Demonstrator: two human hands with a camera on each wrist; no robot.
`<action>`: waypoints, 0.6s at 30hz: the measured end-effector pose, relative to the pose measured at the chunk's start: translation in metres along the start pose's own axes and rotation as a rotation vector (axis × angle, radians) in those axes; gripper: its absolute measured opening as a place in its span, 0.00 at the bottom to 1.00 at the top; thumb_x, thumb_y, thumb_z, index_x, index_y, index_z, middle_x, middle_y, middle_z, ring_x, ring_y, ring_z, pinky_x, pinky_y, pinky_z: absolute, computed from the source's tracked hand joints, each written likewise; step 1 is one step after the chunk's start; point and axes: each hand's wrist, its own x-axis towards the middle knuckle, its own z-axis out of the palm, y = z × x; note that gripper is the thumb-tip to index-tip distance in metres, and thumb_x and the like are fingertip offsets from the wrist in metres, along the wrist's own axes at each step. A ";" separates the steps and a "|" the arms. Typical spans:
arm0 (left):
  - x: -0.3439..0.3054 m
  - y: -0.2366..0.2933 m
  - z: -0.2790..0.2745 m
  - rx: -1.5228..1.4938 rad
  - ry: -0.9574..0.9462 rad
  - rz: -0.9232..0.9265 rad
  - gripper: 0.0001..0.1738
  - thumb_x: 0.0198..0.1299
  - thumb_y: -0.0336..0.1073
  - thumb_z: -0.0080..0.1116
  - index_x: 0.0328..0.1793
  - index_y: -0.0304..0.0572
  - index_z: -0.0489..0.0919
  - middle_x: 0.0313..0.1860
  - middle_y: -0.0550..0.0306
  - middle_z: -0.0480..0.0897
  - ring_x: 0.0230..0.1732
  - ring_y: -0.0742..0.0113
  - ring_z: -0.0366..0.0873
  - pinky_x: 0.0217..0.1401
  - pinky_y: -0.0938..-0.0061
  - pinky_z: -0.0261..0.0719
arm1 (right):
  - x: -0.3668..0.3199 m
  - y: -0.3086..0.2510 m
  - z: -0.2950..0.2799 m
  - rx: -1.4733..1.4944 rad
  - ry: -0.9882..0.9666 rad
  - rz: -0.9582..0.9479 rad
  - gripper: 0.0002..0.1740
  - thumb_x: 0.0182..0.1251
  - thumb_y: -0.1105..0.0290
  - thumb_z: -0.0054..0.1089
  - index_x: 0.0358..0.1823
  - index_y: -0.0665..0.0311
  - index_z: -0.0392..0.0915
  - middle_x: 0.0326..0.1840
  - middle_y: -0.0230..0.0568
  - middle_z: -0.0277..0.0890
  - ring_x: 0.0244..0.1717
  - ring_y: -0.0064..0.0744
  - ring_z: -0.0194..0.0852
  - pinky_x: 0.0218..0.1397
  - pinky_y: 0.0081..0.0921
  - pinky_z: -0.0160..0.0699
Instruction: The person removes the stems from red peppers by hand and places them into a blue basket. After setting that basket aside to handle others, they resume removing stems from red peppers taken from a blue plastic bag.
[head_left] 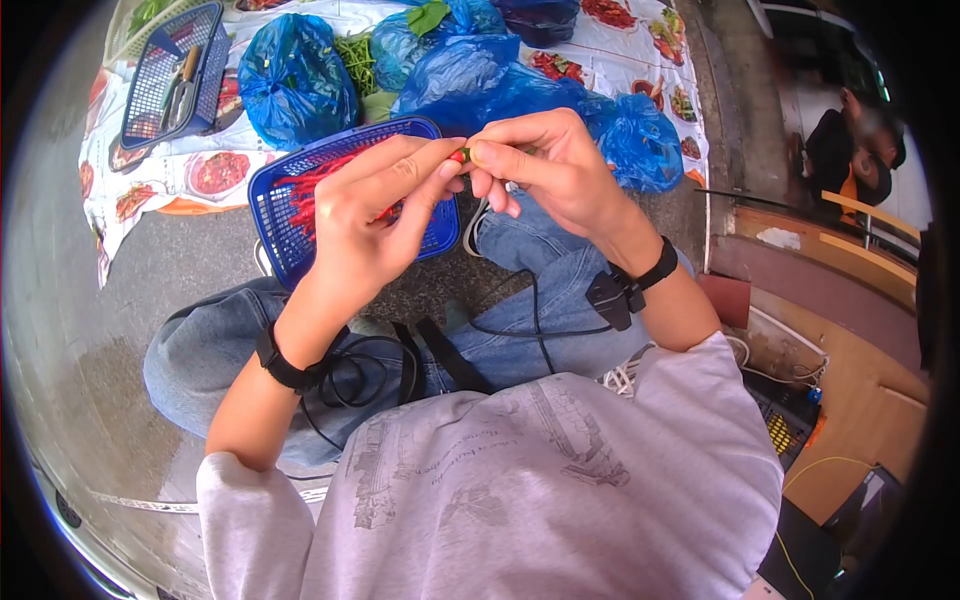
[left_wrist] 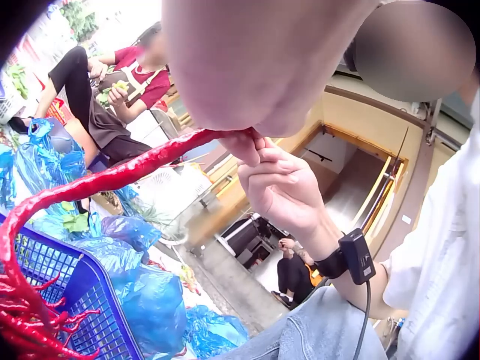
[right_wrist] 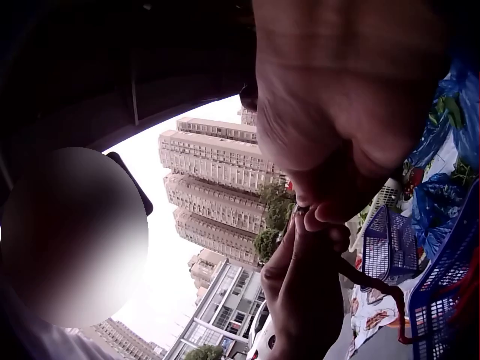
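A long, wrinkled red chili pepper (left_wrist: 112,177) runs from my left hand (head_left: 372,205), which holds it near its stem end. My right hand (head_left: 560,170) pinches the green stem (head_left: 466,154) between thumb and fingers. Both hands meet fingertip to fingertip, raised over the near side of a blue plastic basket (head_left: 262,215). Inside it lies a pile of red chilies (head_left: 298,200), partly hidden by my left hand. In the left wrist view the free end of the held chili curves down toward that pile.
Beyond the basket, several blue plastic bags (head_left: 295,75) and green beans (head_left: 356,62) lie on a food-printed cloth (head_left: 180,190). Another blue basket (head_left: 135,110) there holds a wooden-handled tool (head_left: 190,65). Black cables (head_left: 540,330) cross my lap. Another person (left_wrist: 139,82) sits across from me.
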 end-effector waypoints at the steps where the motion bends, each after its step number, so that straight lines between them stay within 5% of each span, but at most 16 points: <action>1: 0.000 -0.001 0.000 0.018 0.005 0.021 0.10 0.62 0.20 0.65 0.49 0.30 0.88 0.38 0.50 0.88 0.34 0.64 0.87 0.36 0.76 0.83 | 0.000 -0.001 -0.001 -0.002 -0.015 -0.006 0.11 0.75 0.69 0.63 0.43 0.72 0.88 0.31 0.40 0.85 0.28 0.21 0.82 0.27 0.18 0.77; 11: 0.004 0.002 -0.001 -0.398 0.017 -0.279 0.11 0.71 0.25 0.59 0.55 0.28 0.86 0.43 0.48 0.88 0.39 0.68 0.86 0.40 0.78 0.85 | 0.006 0.012 -0.020 0.418 -0.198 0.109 0.15 0.77 0.65 0.60 0.53 0.70 0.84 0.39 0.39 0.86 0.33 0.23 0.81 0.34 0.19 0.76; 14: 0.007 0.001 -0.010 -0.515 0.088 -0.367 0.12 0.74 0.27 0.57 0.58 0.27 0.84 0.44 0.47 0.88 0.38 0.68 0.86 0.42 0.78 0.85 | 0.013 0.012 -0.024 0.388 -0.107 0.012 0.14 0.76 0.67 0.61 0.53 0.70 0.84 0.40 0.39 0.86 0.36 0.22 0.81 0.37 0.19 0.76; 17: 0.023 -0.006 -0.030 -0.620 0.275 -0.396 0.16 0.76 0.33 0.56 0.61 0.27 0.82 0.46 0.49 0.88 0.39 0.70 0.83 0.42 0.78 0.78 | 0.051 0.006 -0.020 0.001 0.203 -0.254 0.13 0.74 0.71 0.63 0.53 0.71 0.84 0.41 0.39 0.86 0.37 0.21 0.81 0.41 0.20 0.76; 18: 0.026 -0.013 -0.037 -0.689 0.337 -0.399 0.18 0.76 0.34 0.55 0.63 0.26 0.80 0.46 0.50 0.87 0.40 0.71 0.81 0.42 0.79 0.74 | 0.073 0.009 -0.023 -0.052 0.248 -0.241 0.15 0.74 0.69 0.64 0.54 0.72 0.84 0.44 0.42 0.86 0.44 0.25 0.83 0.49 0.24 0.78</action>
